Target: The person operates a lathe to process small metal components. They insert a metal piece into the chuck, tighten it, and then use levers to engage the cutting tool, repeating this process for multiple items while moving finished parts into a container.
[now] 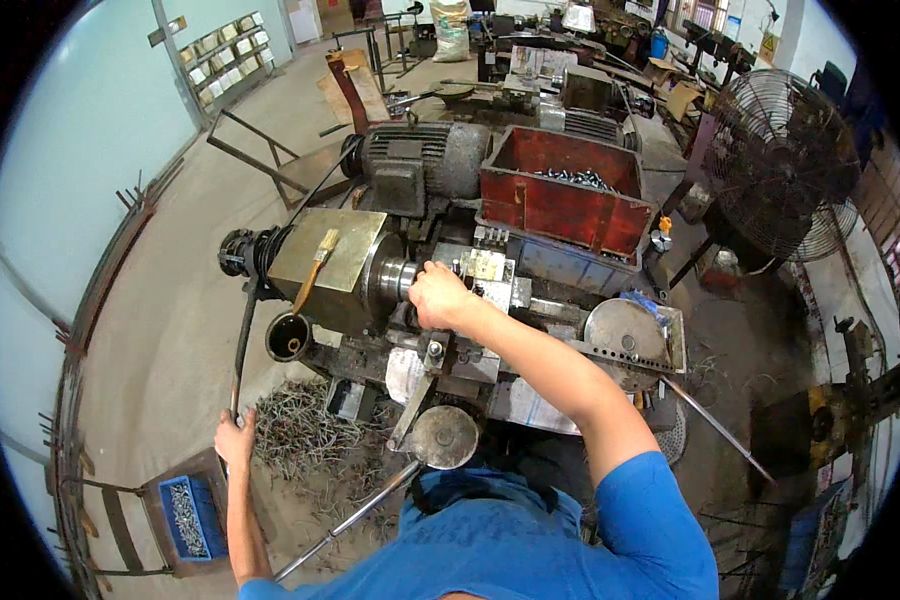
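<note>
My left hand (235, 438) is wrapped round a long dark lever rod (241, 350) that rises to the left end of a small lathe. Fingers closed, my right hand (438, 296) is at the bright metal spindle nose (400, 278) on the lathe's headstock (330, 270). Whatever those fingers pinch is hidden by the hand. A paintbrush (320, 258) with a wooden handle lies on the headstock top. Below it, a round pot (289, 338) holds dark liquid. To the right of my right hand is the lathe's tool block (487, 267).
An electric motor (415, 165) and a red metal bin (560, 205) of small metal parts stand behind the lathe. A blue crate (192, 518) of parts sits lower left, near metal shavings (315, 435) on the floor. A large fan (785, 150) stands right.
</note>
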A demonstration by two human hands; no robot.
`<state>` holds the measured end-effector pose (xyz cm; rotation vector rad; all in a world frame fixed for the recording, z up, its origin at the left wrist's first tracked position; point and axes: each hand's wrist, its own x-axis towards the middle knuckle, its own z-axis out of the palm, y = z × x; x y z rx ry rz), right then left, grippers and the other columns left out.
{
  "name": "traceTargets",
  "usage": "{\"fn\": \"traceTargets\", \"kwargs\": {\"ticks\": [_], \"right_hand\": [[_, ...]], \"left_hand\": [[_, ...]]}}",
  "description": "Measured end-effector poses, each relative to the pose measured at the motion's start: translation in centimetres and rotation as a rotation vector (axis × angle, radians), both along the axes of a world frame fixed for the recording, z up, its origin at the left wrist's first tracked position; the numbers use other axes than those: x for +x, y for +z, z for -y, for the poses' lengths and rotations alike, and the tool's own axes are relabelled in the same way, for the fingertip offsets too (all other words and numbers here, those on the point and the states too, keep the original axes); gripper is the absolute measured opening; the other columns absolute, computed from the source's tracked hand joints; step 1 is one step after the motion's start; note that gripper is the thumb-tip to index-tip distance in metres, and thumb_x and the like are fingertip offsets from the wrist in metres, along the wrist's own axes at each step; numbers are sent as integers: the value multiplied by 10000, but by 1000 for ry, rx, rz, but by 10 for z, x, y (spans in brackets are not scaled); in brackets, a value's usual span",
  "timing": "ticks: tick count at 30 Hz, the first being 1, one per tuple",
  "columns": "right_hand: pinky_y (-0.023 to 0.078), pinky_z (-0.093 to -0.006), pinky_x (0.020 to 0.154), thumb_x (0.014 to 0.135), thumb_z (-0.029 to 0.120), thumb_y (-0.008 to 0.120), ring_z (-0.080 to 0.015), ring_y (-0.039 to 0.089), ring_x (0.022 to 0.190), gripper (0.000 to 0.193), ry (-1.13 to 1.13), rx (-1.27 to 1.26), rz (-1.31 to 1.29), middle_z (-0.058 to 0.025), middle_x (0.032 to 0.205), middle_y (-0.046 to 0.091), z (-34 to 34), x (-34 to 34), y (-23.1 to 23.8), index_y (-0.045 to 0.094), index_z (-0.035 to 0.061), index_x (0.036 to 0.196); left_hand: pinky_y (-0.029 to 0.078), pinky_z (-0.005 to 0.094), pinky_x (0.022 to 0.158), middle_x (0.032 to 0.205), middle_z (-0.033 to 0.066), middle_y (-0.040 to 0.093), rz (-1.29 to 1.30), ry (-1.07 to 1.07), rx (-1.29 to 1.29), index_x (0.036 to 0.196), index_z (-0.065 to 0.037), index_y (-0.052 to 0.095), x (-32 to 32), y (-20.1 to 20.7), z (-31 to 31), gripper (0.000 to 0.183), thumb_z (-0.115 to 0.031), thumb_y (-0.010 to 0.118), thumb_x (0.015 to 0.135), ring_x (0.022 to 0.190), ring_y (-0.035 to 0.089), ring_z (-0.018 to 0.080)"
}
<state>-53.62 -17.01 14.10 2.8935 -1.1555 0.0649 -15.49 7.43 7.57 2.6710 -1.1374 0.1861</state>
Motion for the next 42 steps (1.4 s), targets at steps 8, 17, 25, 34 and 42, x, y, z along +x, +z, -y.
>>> {"fn": "traceTargets", "kwargs": {"ticks": [8, 17, 25, 34, 42], "right_hand": [[344, -420, 889, 666, 249, 610, -273, 550, 899, 201, -54, -117, -164, -105, 851, 661, -18, 0, 17, 699, 94, 760], [443, -402, 826, 542, 201, 618, -329, 511, 966, 313, -326, -317, 226, -139, 932, 607, 39, -131, 102, 686, 43, 804], [419, -378, 919, 556, 133, 618, -317, 507, 1053, 461, -419, -493, 606, -172, 1291, 455, -42, -246, 119, 650, 47, 1007], [444, -392, 886, 571, 184, 627, -359, 548, 1033, 345, -1248, -142, 470, -188, 1173, 555, -302, -419, -32, 682, 41, 880], [515, -403, 774, 641, 202, 595, -349, 635, 847, 262, -1692, 613, 15, -219, 867, 645, -497, -396, -201, 665, 8, 803]], "left_hand": [[483, 461, 672, 725, 225, 620, -40, -274, 108, 933, 18, 569, 1, 6, -1, 489, -391, 676, 688, 736, 610, 399], [483, 345, 517, 600, 116, 593, -805, -373, -99, 835, 51, 597, 42, -27, 38, 217, -141, 617, 736, 518, 590, 189], [462, 286, 476, 623, 70, 573, -977, -420, -223, 910, 43, 573, 30, -10, 33, 203, -136, 610, 821, 524, 565, 156], [495, 301, 590, 731, 51, 585, -1191, -312, -165, 1060, -16, 546, 100, -44, 37, 314, -231, 640, 851, 651, 573, 152], [467, 302, 605, 751, 73, 562, -1314, -343, -63, 1176, 11, 497, 99, -49, 61, 476, -316, 627, 856, 705, 546, 161]]}}
